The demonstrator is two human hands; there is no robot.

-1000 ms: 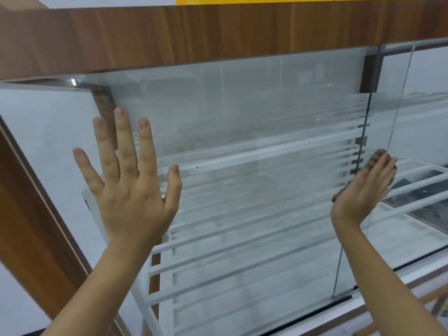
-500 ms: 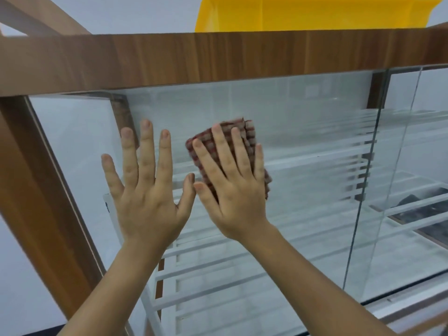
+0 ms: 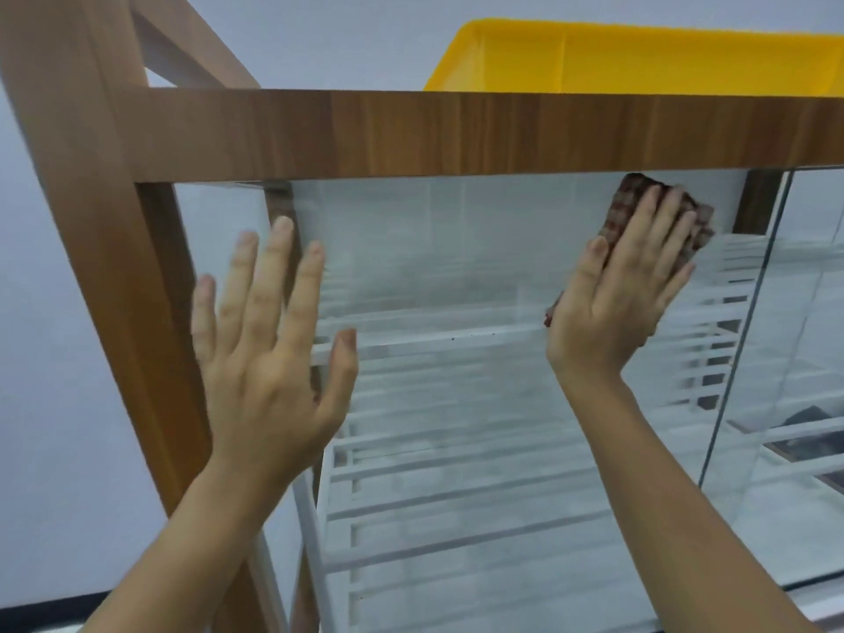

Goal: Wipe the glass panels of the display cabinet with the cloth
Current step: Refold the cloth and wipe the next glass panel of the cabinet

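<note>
A: Wide view now. The display cabinet (image 3: 456, 130) fills the frame, its wood-grain top rail running right across and a wooden post down the left edge.

B: And what's in it?

A: White slatted racks (image 3: 456, 486) stacked behind the front glass panel (image 3: 434, 249), level after level. A few dark specks sit on one upper slat. Something dark lies low at the right behind the second pane; too blurred to call.

B: On top?

A: A yellow tub (image 3: 639, 57) sits on the cabinet's top toward the right end. I can see only its near wall and part of the inside, so its contents are hidden.

B: Hands?

A: The left hand (image 3: 269, 358) lies flat on the glass near the panel's left edge, fingers straight and spread, thumb out wide, holding nothing.

B: And the right?

A: The right hand (image 3: 625, 290) is up at the panel's top right corner, just under the rail, fingers straight and close together, palm pressing the cloth (image 3: 639, 203) against the glass. The cloth is a folded red-brown check, poking out past the fingertips and below the thumb.
</note>
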